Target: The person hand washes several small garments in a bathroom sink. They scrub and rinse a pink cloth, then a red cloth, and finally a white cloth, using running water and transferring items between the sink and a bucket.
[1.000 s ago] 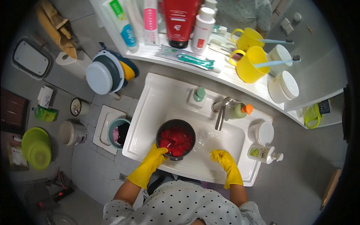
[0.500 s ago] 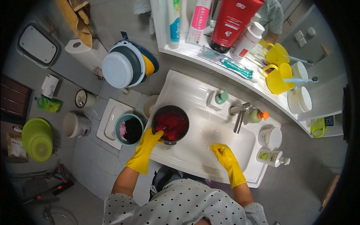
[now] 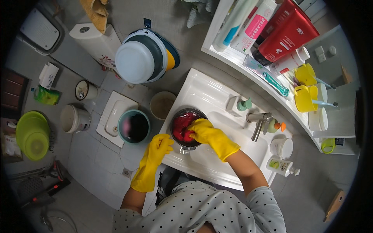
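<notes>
A dark round basin (image 3: pixel 175 113) rests on the left part of the white sink, over its front ledge. Wet red cloth (image 3: pixel 182 123) lies in dark liquid inside it. My right hand (image 3: pixel 208 135), in a yellow rubber glove, reaches into the basin with its fingers closed on the red cloth; the fingertips are partly hidden. Left of the basin and apart from it, my left hand (image 3: pixel 155 150) wears a matching glove. Its fingers are curled in and nothing shows in them.
A teal bucket (image 3: pixel 121 136) with dark and pink cloth stands left of the sink (image 3: pixel 198 83), beside a pale bucket (image 3: pixel 162 101). A faucet (image 3: pixel 258 120), pump bottles and a white jar (image 3: pixel 281 148) line the sink's far and right sides. A toiletry shelf (image 3: pixel 233 64) overhangs behind.
My left hand has let go of the basin's rim and moved slightly down. My right hand has gone from over the sink bowl leftward into the basin. The whole view has shifted.
</notes>
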{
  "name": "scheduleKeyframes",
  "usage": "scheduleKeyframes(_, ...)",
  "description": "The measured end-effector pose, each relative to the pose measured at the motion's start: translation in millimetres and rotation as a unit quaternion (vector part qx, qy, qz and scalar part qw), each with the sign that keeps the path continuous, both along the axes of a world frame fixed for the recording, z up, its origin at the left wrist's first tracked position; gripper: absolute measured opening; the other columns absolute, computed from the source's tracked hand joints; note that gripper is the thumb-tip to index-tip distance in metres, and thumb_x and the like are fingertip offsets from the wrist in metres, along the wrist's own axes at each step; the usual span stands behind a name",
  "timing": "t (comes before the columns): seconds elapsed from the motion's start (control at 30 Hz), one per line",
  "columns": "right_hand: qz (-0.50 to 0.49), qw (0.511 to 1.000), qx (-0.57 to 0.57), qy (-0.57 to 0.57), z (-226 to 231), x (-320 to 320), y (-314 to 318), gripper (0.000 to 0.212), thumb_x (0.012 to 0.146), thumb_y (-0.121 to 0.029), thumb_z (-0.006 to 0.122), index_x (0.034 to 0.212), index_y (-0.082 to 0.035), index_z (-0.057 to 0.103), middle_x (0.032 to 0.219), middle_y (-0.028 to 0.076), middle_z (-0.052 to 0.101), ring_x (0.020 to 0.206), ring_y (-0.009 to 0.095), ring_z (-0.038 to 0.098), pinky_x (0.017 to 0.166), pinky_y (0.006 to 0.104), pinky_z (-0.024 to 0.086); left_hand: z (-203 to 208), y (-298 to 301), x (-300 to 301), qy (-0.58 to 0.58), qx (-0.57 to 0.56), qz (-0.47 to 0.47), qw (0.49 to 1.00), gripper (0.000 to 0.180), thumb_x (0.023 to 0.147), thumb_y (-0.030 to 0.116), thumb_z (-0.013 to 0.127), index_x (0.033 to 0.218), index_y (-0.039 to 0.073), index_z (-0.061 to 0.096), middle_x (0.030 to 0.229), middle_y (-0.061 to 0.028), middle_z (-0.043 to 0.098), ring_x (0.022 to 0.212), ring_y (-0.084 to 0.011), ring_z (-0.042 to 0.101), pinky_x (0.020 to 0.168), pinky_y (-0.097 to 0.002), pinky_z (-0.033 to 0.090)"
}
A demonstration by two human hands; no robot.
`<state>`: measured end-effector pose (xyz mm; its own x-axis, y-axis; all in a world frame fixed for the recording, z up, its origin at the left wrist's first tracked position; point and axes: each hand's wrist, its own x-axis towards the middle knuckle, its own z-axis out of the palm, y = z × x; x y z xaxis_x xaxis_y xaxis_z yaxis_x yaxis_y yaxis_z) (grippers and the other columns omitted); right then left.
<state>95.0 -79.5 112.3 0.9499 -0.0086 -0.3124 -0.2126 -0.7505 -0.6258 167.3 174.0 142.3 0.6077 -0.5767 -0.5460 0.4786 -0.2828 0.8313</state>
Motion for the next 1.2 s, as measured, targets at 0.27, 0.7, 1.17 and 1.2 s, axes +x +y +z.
scheduleKeyframes(0.27, -0.185, 0.943, 0.251, 0.118, 75.4, -13.2, -7.4, 0.025, 0.099, -0.023, 0.062, 0.112, -0.002, 0.069, 0.094, 0.009, 0.072, 0.081, 0.017, 0.061, 0.078, 0.0276, 0.050, 27.4, -70.7, -14.7, -0.250, -0.010, -0.114, 0.962, 0.051, 0.088, 0.013, 0.072, 0.134, 0.002, 0.054, 0.111, -0.0151, 0.067, 0.100, -0.0233, 0.065, 0.086, -0.0334, 0.054)
scheduleKeyframes(0.7, -0.120, 0.982, -0.038, -0.140, 116.6, -55.5, -13.6, 0.021, 0.095, -0.022, 0.060, 0.110, -0.012, 0.070, 0.089, 0.018, 0.067, 0.083, 0.042, 0.060, 0.071, 0.0473, 0.050, 59.9, -100.7, 33.9, -0.289, -0.087, -0.175, 0.937, 0.028, 0.089, 0.009, 0.068, 0.115, -0.001, 0.068, 0.108, -0.0116, 0.070, 0.094, -0.0181, 0.065, 0.085, -0.0286, 0.052)
scheduleKeyframes(1.17, -0.388, 0.814, 0.408, -0.145, 151.4, -71.0, -12.6, 0.020, 0.099, -0.024, 0.063, 0.106, -0.006, 0.068, 0.090, -0.004, 0.065, 0.082, 0.007, 0.054, 0.076, 0.0230, 0.044, 87.7, -105.2, 53.3, -0.219, -0.045, -0.269, 0.937, 0.030, 0.090, 0.015, 0.070, 0.115, -0.001, 0.067, 0.093, -0.0074, 0.068, 0.084, -0.0166, 0.062, 0.079, -0.0282, 0.050)
scheduleKeyframes(1.2, -0.434, 0.789, 0.412, -0.138, 167.7, -69.8, -5.9, 0.023, 0.100, -0.027, 0.062, 0.109, -0.006, 0.065, 0.093, -0.004, 0.064, 0.082, 0.007, 0.054, 0.075, 0.0228, 0.044, 96.8, -104.7, 53.5, -0.200, -0.034, -0.276, 0.939, 0.029, 0.090, 0.016, 0.070, 0.114, -0.001, 0.067, 0.092, -0.0067, 0.068, 0.084, -0.0159, 0.062, 0.079, -0.0283, 0.050)
